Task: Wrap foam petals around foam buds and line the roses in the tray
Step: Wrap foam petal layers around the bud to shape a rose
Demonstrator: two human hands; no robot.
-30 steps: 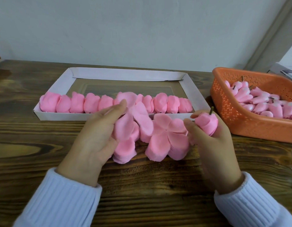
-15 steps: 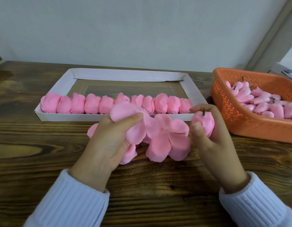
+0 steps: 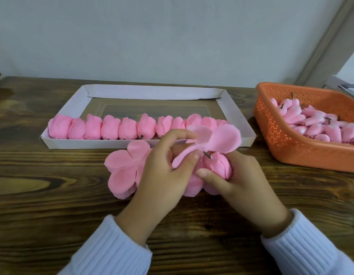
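My right hand (image 3: 237,181) grips a pink foam bud (image 3: 218,165) with a short brown stem pointing left. My left hand (image 3: 166,167) pinches a pink petal piece (image 3: 221,138) and holds it against the bud's stem, its petals fanned upward. Another flat petal piece (image 3: 124,167) lies on the table left of my left hand, and more petals lie under both hands. A white tray (image 3: 237,114) behind them holds a row of several finished pink roses (image 3: 112,127) along its front wall.
An orange perforated basket (image 3: 287,143) at the right holds several pink buds (image 3: 319,126) with stems. The dark wooden table (image 3: 43,205) stretches to the left and front. A grey wall stands behind the tray.
My left hand lifted one petal piece off the pile and carried it right to the bud. My right hand lowered the bud and turned its stem toward the petal piece.
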